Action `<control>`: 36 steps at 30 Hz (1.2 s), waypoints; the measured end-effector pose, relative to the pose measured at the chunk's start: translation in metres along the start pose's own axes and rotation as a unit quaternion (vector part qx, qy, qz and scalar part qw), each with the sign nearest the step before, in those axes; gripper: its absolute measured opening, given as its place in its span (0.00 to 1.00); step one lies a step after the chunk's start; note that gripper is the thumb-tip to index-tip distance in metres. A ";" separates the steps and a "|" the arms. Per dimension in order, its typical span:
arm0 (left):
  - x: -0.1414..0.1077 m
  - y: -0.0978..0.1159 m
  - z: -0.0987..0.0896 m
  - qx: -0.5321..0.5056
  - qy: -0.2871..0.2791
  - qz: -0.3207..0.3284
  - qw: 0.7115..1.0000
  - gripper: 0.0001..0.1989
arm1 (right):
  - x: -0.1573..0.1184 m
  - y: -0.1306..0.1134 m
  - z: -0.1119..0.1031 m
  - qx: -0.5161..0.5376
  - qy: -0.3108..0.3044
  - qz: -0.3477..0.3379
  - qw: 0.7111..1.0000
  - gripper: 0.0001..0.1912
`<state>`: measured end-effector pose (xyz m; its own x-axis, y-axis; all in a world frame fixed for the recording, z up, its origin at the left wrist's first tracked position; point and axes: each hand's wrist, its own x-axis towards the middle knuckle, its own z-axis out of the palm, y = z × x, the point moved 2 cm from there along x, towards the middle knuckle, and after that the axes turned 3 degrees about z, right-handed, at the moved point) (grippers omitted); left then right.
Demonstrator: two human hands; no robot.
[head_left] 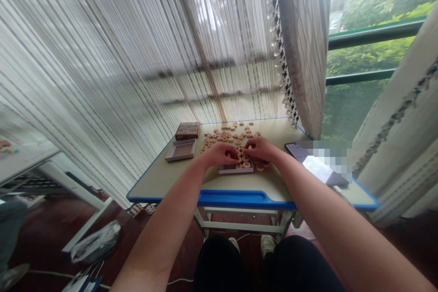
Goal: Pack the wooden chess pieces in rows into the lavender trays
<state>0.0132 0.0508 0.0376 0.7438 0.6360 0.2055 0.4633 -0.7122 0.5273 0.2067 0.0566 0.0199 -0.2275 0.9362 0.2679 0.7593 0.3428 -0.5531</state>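
Observation:
An open shallow box (236, 170) stands near the front middle of the table, with round wooden Chinese chess pieces (246, 164) laid flat inside it. My left hand (221, 154) reaches over the box's left side, fingers curled and closed on a piece at the inner edge. From the right, my right hand (260, 149) pinches a piece above the box's far right part. The fingers partly cover both held pieces. Many loose pieces (231, 137) are scattered on the table behind the box, and several more (260, 165) lie just right of it, under my right hand.
An empty shallow box part (181, 150) and a brown patterned box (187, 130) sit at the table's left. A phone (296, 149) lies at the right, beside a partly blurred pale object (323, 169). A string curtain (219, 77) hangs behind the blue-edged table (153, 182).

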 end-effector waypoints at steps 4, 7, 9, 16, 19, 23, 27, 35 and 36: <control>0.001 0.001 -0.001 0.001 0.001 0.002 1.000 0.13 | -0.001 0.001 -0.003 0.018 0.019 0.005 1.000 0.14; 0.001 0.001 -0.001 -0.001 -0.002 0.000 1.000 0.13 | -0.003 0.000 -0.007 0.025 0.047 0.002 0.999 0.14; 0.001 0.000 -0.001 -0.007 -0.007 -0.001 1.000 0.14 | -0.004 0.000 -0.009 0.032 0.058 0.001 0.998 0.14; 0.000 -0.004 -0.002 -0.016 0.009 -0.020 1.000 0.16 | -0.002 0.001 -0.011 -0.011 0.091 -0.014 0.996 0.20; 0.003 -0.008 -0.005 0.021 0.049 -0.021 0.998 0.13 | 0.001 0.001 -0.012 -0.024 0.106 -0.012 0.994 0.24; 0.005 -0.025 -0.015 0.127 0.219 -0.057 0.966 0.10 | 0.006 0.004 -0.010 -0.031 0.123 0.002 0.992 0.25; 0.002 -0.054 -0.025 0.220 0.276 -0.110 0.929 0.13 | 0.010 0.008 -0.006 -0.047 0.115 -0.012 0.992 0.25; 0.001 -0.077 -0.018 0.232 0.201 -0.147 0.940 0.18 | 0.012 0.007 -0.002 -0.041 0.095 -0.019 0.994 0.26; 0.003 -0.075 -0.016 0.227 0.196 -0.135 0.944 0.19 | 0.012 0.006 -0.002 -0.038 0.093 -0.021 0.995 0.26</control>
<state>-0.0267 0.1112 0.0117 0.3750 0.8099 0.4511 0.8354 -0.5061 0.2142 0.2100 0.0697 0.0208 -0.1491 0.8879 0.4352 0.7973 0.3683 -0.4782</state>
